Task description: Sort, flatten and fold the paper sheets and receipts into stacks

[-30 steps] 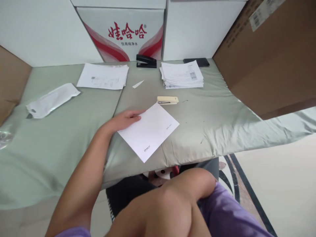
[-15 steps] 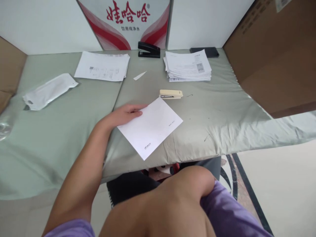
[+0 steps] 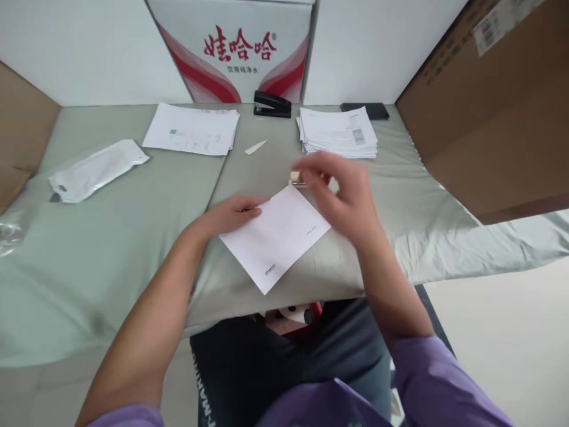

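Note:
A white sheet of paper (image 3: 278, 237), perhaps more than one layer, lies at an angle near the table's front edge. My left hand (image 3: 235, 214) grips its upper left side, thumb on top and fingers underneath. At the paper's far corner is a cream stapler (image 3: 295, 178), mostly hidden behind my right hand (image 3: 340, 190). That hand hovers over the stapler, blurred by motion, with its fingers curved and thumb apart from them. Whether it touches the stapler I cannot make out.
Behind stand a black stapler (image 3: 272, 105), a left paper stack (image 3: 191, 130), a right paper stack (image 3: 338, 133) and a dark phone (image 3: 365, 111). A white slip (image 3: 256, 147) lies between the stacks. A white plastic packet (image 3: 98, 171) is at left, a large cardboard box (image 3: 489, 118) at right.
My right arm, bent back near my body before, has reached forward to the cream stapler. The left hand keeps its hold on the paper. The view has tilted slightly.

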